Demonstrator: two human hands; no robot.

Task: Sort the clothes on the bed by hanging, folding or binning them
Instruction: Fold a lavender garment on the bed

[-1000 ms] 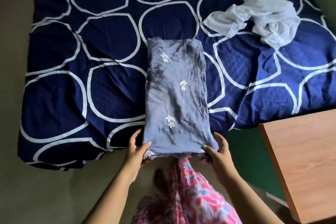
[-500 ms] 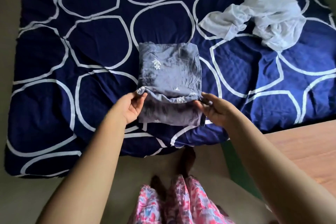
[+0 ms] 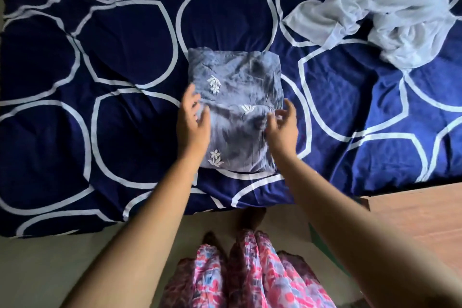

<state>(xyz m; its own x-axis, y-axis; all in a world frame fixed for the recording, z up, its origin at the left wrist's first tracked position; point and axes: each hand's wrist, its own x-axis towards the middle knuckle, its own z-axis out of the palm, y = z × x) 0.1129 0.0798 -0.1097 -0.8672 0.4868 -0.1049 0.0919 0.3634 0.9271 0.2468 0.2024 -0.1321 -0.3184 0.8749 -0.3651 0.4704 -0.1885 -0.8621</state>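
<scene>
Now the folded blue-grey embroidered garment (image 3: 240,82) lies on the bed (image 3: 112,137), left hand (image 3: 193,122) and right hand (image 3: 283,127) flanking it, fingers (image 3: 190,100) released. Soft, light, floppy: I'd lift it with palms under both side edges.

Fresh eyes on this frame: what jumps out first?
First, the folded grey-blue garment with white embroidered flowers. It lies mid-bed on the navy bedspread with white rings, with the left hand at its left edge and the right hand at its right edge. Next, the crumpled white cloth, unfolded, at the bed's far right.
</scene>
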